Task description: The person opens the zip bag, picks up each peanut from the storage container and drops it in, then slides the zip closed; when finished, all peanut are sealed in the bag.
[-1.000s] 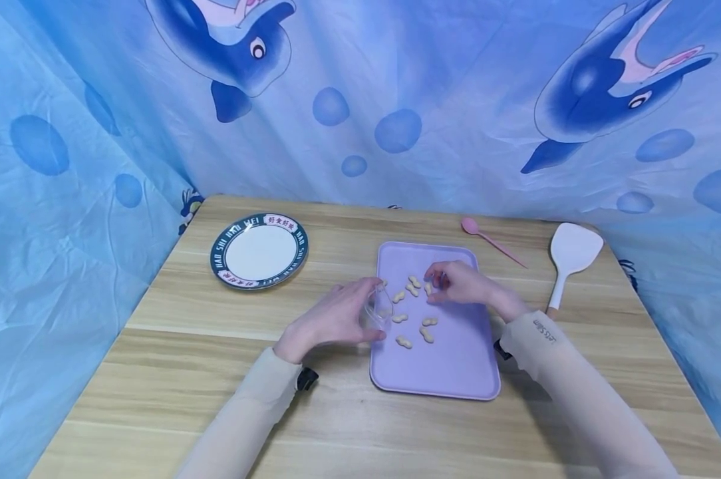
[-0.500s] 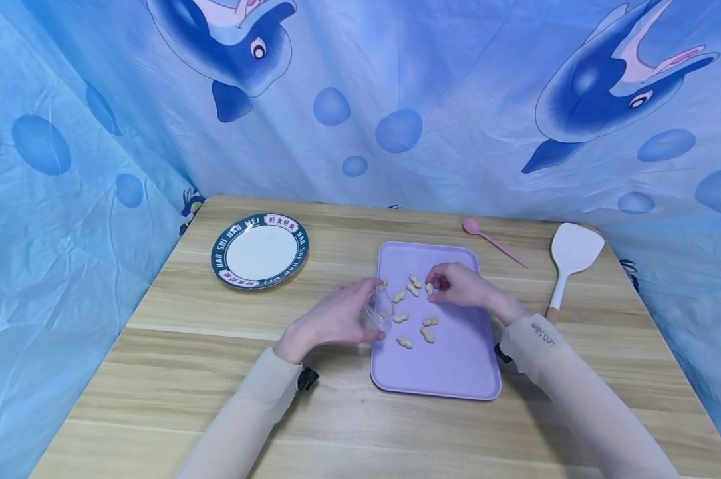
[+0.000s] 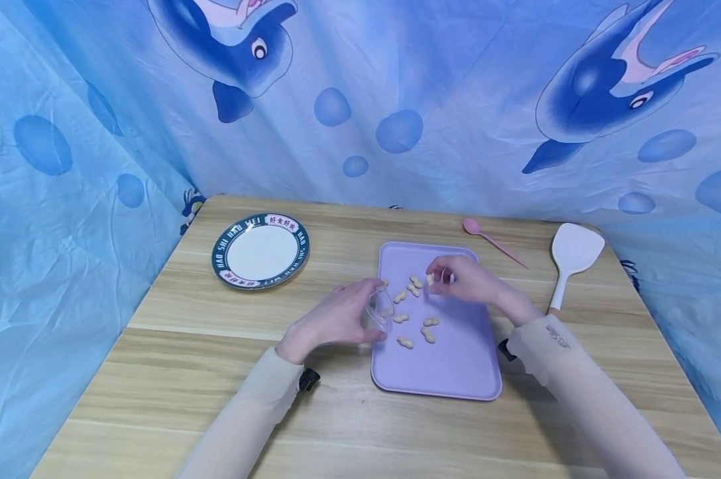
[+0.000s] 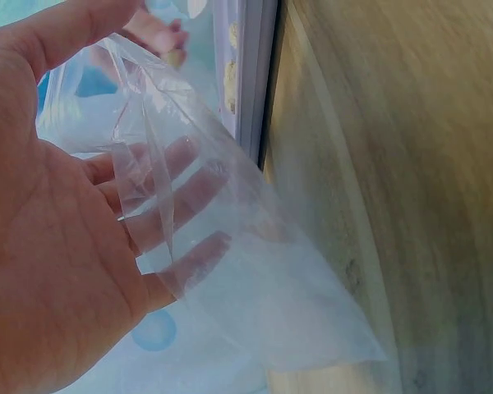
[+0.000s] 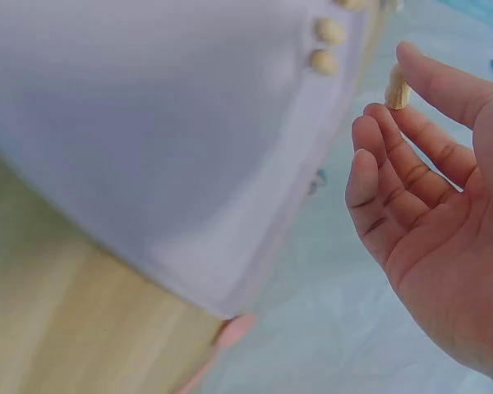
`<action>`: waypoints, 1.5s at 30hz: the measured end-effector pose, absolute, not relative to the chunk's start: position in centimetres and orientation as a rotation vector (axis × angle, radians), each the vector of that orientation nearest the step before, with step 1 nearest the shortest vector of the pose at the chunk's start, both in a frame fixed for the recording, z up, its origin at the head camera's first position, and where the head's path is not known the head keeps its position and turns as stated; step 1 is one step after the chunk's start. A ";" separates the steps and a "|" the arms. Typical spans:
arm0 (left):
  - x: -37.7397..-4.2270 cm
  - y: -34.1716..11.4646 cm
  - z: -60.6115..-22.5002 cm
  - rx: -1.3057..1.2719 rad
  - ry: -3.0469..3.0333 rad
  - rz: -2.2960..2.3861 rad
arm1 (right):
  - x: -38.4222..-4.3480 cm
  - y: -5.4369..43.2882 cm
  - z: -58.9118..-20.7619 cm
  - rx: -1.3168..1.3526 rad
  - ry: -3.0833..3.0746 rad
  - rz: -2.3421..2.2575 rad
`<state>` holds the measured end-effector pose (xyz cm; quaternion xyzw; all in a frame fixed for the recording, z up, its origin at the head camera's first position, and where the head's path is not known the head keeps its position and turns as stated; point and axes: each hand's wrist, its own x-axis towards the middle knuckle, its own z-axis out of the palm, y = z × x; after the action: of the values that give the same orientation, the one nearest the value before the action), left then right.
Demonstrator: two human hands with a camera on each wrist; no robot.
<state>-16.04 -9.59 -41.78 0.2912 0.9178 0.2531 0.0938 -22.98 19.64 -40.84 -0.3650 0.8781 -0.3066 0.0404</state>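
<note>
My left hand (image 3: 335, 318) holds a clear plastic bag (image 4: 263, 295) by its mouth over the left edge of a purple tray (image 3: 435, 372). Thumb and fingers are spread apart, keeping the mouth wide; the bag's body hangs down beside the tray in the left wrist view. Between the thumb and a fingertip of my right hand (image 3: 465, 281) is pinched a peanut (image 5: 398, 88) in its shell, raised above the tray's right half. Several more unshelled peanuts (image 3: 428, 334) lie scattered on the tray, mostly between the two hands.
A white plate (image 3: 261, 251) with a dark green rim lies at the back left. Behind the tray on the right is a pink spoon (image 3: 493, 243). Further right lies a white spatula (image 3: 575, 249), its handle end partly hidden by my right arm. A blue curtain hangs behind the table.
My right hand has taken hold of a peanut from the tray and lifted it slightly. The left hand and the bag have stayed in place.
</note>
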 end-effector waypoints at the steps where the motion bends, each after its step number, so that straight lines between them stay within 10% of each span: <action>1: -16.0 -9.6 -41.8 0.868 2.724 0.752 | -22.8 19.4 -40.5 -1.136 2.700 -0.930; 45: -15.9 -9.3 -41.9 0.935 2.725 0.738 | -17.6 13.6 -38.5 -1.254 2.585 -0.818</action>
<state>-15.91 -9.27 -41.94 0.3132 0.9131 0.2472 0.0840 -17.62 13.59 -38.52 -0.4185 0.8627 -0.2731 0.0772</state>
